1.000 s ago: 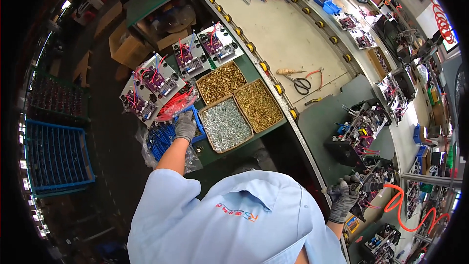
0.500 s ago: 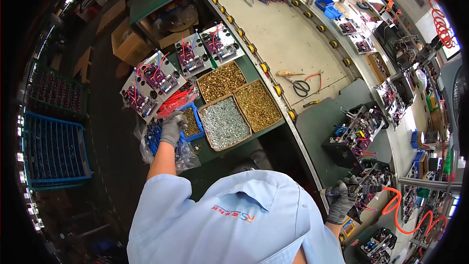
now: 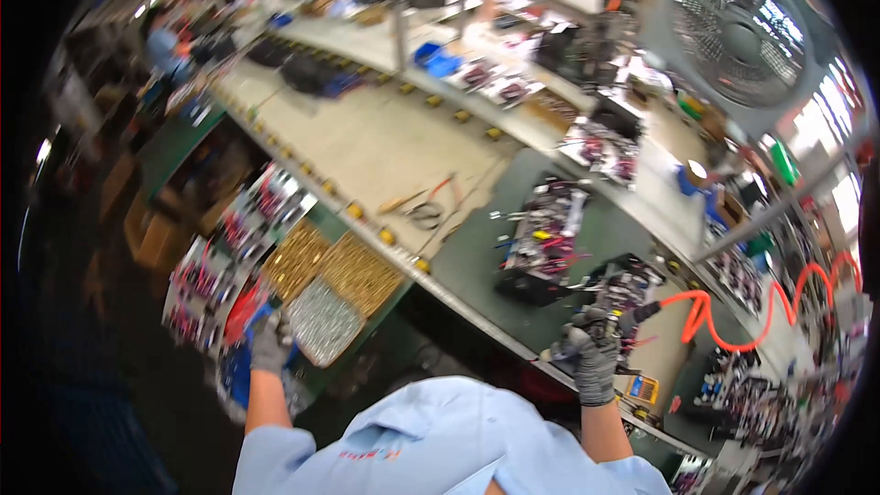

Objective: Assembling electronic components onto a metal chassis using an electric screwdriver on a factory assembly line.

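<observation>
My left hand [image 3: 269,348], in a grey glove, is over the small parts at the left bench. Its fingers look curled together; motion blur hides whatever may be between them. Beside it sits an open box of silver screws [image 3: 325,323], with boxes of brass-coloured parts [image 3: 365,273] behind. Red sleeves or wires [image 3: 243,313] lie just beyond the hand. My right hand [image 3: 594,362], also gloved, is wrapped round a pneumatic screwdriver [image 3: 639,314] fed by an orange coiled hose [image 3: 701,312]. Next to that hand stands a wired circuit assembly [image 3: 628,289].
Another assembly in a black housing [image 3: 543,243] stands on the green board. Scissors [image 3: 425,214] lie on the pale work surface beyond the roller rail [image 3: 356,211]. Several circuit boards on metal plates [image 3: 202,280] are at the left. A large grey fan [image 3: 741,32] stands upper right.
The view has swung to the right, bringing the fan and the right-hand assemblies further in. My left hand stays by the parts boxes; my right hand still grips the screwdriver, now beside the assembly.
</observation>
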{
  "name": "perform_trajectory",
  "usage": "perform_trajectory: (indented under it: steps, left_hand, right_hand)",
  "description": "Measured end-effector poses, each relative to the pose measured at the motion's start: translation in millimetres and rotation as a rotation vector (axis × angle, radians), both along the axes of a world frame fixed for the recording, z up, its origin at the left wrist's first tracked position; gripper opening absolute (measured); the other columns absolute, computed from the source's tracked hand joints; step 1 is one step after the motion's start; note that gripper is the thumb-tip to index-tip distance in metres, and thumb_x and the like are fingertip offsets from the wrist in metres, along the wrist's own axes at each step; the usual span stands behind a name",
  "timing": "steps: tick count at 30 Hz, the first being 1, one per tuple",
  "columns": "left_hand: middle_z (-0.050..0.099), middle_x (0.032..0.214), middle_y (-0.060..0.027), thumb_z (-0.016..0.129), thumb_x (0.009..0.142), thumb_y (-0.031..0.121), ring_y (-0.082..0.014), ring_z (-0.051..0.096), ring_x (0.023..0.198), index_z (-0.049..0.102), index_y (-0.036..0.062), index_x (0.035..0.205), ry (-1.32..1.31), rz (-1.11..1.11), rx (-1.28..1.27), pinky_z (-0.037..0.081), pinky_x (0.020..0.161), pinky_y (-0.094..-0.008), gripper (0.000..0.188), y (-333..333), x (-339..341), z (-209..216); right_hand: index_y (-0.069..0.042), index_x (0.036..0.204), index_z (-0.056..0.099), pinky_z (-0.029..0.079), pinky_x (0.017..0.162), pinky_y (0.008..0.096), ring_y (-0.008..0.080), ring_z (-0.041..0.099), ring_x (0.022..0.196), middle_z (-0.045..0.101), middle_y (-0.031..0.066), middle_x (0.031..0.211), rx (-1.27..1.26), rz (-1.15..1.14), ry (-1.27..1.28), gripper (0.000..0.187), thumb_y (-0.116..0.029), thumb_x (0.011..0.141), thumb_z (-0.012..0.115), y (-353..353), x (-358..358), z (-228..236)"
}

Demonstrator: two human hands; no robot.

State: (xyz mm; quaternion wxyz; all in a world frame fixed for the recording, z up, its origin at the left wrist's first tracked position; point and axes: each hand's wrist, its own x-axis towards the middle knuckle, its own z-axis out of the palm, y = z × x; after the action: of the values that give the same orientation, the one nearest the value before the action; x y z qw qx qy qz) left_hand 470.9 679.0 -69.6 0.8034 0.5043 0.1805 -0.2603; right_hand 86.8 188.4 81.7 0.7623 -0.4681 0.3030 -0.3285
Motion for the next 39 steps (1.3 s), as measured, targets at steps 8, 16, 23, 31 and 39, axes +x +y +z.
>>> perform_trajectory:
  steps: [8, 16, 23, 31, 39]
  left_hand:
    - [0.045, 0.072, 0.005, 0.058, 0.099, 0.024, -0.0052, 0.038, 0.054, 0.061, 0.0048, 0.107, -0.095, -0.769, -0.006, 0.031, 0.043, -0.0205, 0.021, -275, -26, 182]
    - [0.063, 0.091, -0.0057, 0.065, 0.093, 0.015, -0.0113, 0.059, 0.069, 0.061, -0.0007, 0.117, -0.19, -1.301, -0.192, 0.045, 0.054, -0.0213, 0.029, -462, -23, 184]
    - [0.065, 0.087, -0.0059, 0.067, 0.093, 0.018, -0.0116, 0.061, 0.065, 0.062, -0.0006, 0.114, 0.064, -1.398, -0.405, 0.044, 0.048, -0.0223, 0.029, -499, -41, 136]
    - [0.062, 0.084, -0.0042, 0.068, 0.095, 0.029, -0.0121, 0.058, 0.064, 0.062, 0.0022, 0.108, 0.23, -1.426, -0.367, 0.044, 0.049, -0.0232, 0.031, -484, -33, 109]
    - [0.061, 0.085, -0.0046, 0.068, 0.092, 0.046, -0.0099, 0.06, 0.063, 0.06, 0.0029, 0.112, 0.218, -1.352, -0.354, 0.044, 0.047, -0.02, 0.048, -483, -16, 123]
  right_hand:
    - [-0.005, 0.114, 0.056, 0.061, 0.078, 0.038, 0.0219, 0.068, 0.092, 0.063, 0.0082, 0.101, -0.127, -0.057, -0.234, 0.047, -0.011, 0.075, 0.082, -40, -3, 88]
    - [-0.01, 0.114, 0.058, 0.061, 0.08, 0.0407, 0.0241, 0.069, 0.093, 0.064, 0.0084, 0.103, -0.211, -0.226, -0.365, 0.041, -0.006, 0.079, 0.079, -78, 28, 113]
    - [-0.01, 0.115, 0.058, 0.059, 0.084, 0.0416, 0.0242, 0.069, 0.093, 0.065, 0.0084, 0.102, -0.242, -0.394, -0.435, 0.04, -0.005, 0.081, 0.078, -75, 77, 122]
    - [-0.013, 0.118, 0.059, 0.06, 0.082, 0.0445, 0.0252, 0.068, 0.095, 0.065, 0.0055, 0.105, -0.212, -0.421, -0.445, 0.044, -0.007, 0.08, 0.08, -69, 99, 95]
    - [-0.014, 0.116, 0.06, 0.057, 0.088, 0.0444, 0.0233, 0.066, 0.095, 0.064, 0.0043, 0.105, -0.226, -0.36, -0.489, 0.042, -0.006, 0.08, 0.08, -76, 134, 96]
